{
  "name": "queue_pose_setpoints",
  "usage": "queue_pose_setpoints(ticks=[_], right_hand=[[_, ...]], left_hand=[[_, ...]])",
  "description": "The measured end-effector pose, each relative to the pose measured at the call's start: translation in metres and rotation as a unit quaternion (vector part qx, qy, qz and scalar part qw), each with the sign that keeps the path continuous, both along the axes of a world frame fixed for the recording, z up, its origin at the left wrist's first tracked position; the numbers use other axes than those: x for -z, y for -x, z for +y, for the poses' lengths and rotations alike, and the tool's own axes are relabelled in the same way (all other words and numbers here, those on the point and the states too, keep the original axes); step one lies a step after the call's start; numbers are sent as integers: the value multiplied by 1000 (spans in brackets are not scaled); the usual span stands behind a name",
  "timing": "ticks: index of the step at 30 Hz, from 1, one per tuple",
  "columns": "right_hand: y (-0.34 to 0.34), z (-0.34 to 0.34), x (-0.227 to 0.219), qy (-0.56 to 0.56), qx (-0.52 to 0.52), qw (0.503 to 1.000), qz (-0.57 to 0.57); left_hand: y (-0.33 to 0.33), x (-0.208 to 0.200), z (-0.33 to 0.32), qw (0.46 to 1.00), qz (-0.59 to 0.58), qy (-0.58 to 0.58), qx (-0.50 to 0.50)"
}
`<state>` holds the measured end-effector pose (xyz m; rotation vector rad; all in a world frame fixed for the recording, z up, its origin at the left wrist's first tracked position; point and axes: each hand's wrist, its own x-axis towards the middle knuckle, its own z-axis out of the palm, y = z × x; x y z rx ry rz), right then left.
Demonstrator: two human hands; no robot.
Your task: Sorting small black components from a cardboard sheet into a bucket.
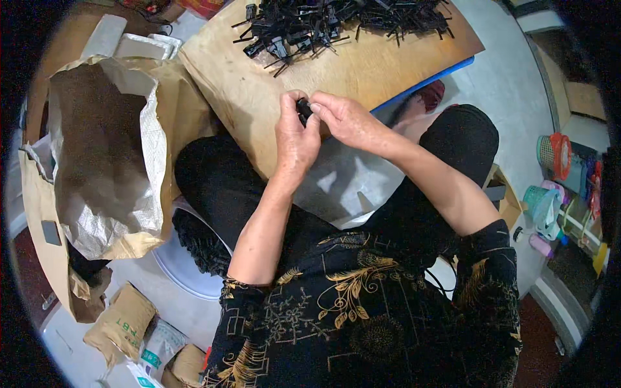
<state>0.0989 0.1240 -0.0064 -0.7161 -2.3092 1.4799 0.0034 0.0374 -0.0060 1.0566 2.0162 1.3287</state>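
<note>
Both my hands meet over the near part of a wooden board (259,97). A small black plastic piece (303,111) sits between them. My left hand (297,136) is closed around it, thumb and fingers pressing from the left and below. With a pinch of thumb and forefinger, my right hand (343,119) grips the same piece from the right. Its exact kind is hidden by the fingers. Toward the board's far edge lies a heap of black plastic pieces (304,29) with thin prongs sticking out, spread to the right.
A large open paper sack (155,187) with a white woven lining stands at the left. Below it are a round pale tub (187,271) and several filled bags (123,323). Baskets and small household goods (546,207) line the right side. My knees flank the board's near end.
</note>
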Motion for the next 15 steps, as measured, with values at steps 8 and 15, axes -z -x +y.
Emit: queue_pose_setpoints(ticks=[8,15], right_hand=[[-7,1,3,-30,-20,997,75],[-32,2,-25,119,-6,992,43]], left_hand=[[-2,0,-10,993,81,-86,9],[-7,-40,-14,919,-377,-117,15]])
